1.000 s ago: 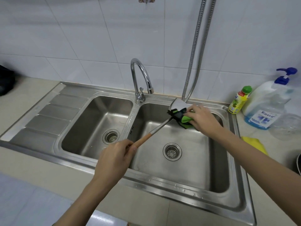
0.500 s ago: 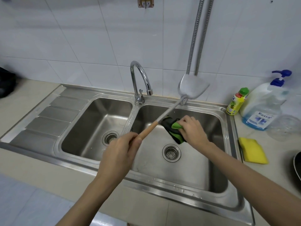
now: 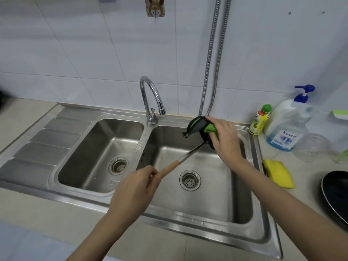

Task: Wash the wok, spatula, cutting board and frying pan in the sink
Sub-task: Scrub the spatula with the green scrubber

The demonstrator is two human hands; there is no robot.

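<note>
Spatula (image 3: 188, 154) handle in left hand's (image 3: 134, 187) grip; right hand (image 3: 225, 137) clamps sponge (image 3: 204, 129) around its blade.

A beige counter (image 3: 28, 213) carries the sink (image 3: 263, 232), yellow sponge (image 3: 279, 173), bottles and black pan (image 3: 337, 194).

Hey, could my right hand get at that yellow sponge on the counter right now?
Probably not yet: the right hand is gripping the green and black scrubbing cloth around the metal spatula with the wooden handle. The yellow sponge lies uncovered just beside that forearm.
</note>
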